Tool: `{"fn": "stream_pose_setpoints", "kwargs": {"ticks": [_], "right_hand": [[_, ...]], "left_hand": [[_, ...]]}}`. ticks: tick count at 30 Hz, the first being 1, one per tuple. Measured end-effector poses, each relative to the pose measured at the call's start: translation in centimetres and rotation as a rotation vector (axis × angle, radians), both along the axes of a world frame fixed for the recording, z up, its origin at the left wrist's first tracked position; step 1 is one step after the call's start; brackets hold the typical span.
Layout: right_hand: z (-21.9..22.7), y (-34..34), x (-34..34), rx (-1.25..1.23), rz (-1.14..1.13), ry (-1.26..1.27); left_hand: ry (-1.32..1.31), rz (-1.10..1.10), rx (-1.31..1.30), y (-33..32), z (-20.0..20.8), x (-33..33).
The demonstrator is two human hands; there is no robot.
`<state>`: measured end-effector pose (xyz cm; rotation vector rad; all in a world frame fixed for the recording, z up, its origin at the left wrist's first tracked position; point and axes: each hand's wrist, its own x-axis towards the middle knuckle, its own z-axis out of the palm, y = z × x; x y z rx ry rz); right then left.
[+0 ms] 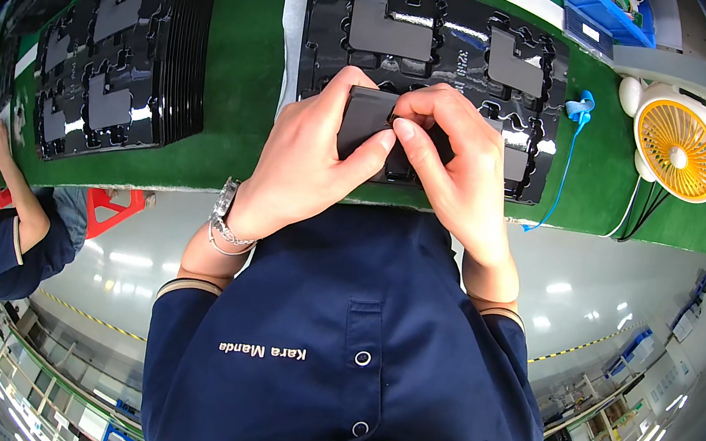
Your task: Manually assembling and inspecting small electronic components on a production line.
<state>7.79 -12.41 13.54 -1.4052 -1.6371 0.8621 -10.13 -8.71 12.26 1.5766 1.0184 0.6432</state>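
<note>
Both my hands grip one flat dark grey part just above the near edge of a glossy black moulded tray. My left hand, with a metal watch on its wrist, clasps the part from the left, thumb across its face. On the right, my right hand pinches the part's edge with its fingertips. Flat grey parts lie in the tray's far pockets. The tray rests on a green mat.
A stack of black trays with grey parts stands at the left. To the right are a white and yellow desk fan, a blue cable and a blue bin. A co-worker and a red stool are at the far left.
</note>
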Motion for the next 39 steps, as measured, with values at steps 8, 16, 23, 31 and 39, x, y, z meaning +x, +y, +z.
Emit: {"fn": "stream_pose_setpoints", "kwargs": {"ticks": [8,16,23,31,39], "right_hand": [[0.1,0.1,0.2,0.051,0.009,-0.081],[-0.2,0.1,0.3,0.049,-0.011,-0.01],[-0.7,-0.1,0.3,-0.123,-0.059,0.134],[-1.2,0.0,0.6,-0.25,-0.061,0.343],[-0.5,0.1,0.8,-0.277,-0.019,0.272]], "left_hand": [[0.084,-0.017,0.094,0.0,0.0,0.2],[0.062,-0.013,0.014,-0.1,0.0,0.5],[0.033,0.008,0.039,-0.2,-0.3,0.7],[-0.028,0.021,-0.036,-0.3,-0.1,0.5],[-0.008,0.006,-0.01,-0.3,0.1,0.3]]}}
